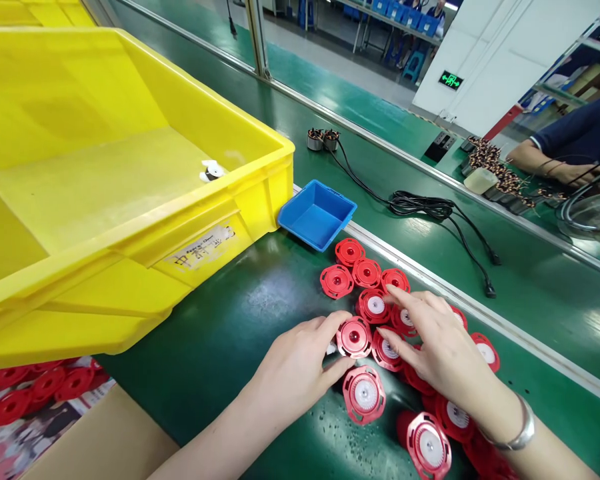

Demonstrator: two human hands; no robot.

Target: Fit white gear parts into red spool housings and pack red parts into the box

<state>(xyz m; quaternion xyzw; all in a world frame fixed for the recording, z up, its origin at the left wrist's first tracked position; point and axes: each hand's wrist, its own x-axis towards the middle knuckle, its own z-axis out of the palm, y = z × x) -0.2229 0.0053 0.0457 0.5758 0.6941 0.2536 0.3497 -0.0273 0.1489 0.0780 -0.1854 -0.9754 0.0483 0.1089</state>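
My left hand (pixel 297 357) grips a red round plastic housing (pixel 347 347) by its rim, between thumb and fingers; a dark red centre shows on its face. My right hand (pixel 445 343), with a metal bangle on the wrist, hovers over the cluster with thumb and fingers apart. Below its fingers lies a red housing with a white ribbed insert (pixel 407 318). Another such housing (pixel 365 393) sits just below my left hand. A taller one (pixel 430 447) leans near the bottom. Several housings partly disappear under my right hand and forearm.
At left stands a large yellow bin (pixel 260 180) with a small white part (pixel 212 171) inside. A blue tray (pixel 317 213) is beside it. Black cables (pixel 420 205) lie beyond the metal rail. A co-worker's arm (pixel 550 160) is near copper-wound parts (pixel 497 167). More red parts (pixel 47 383) fill a carton lower left.
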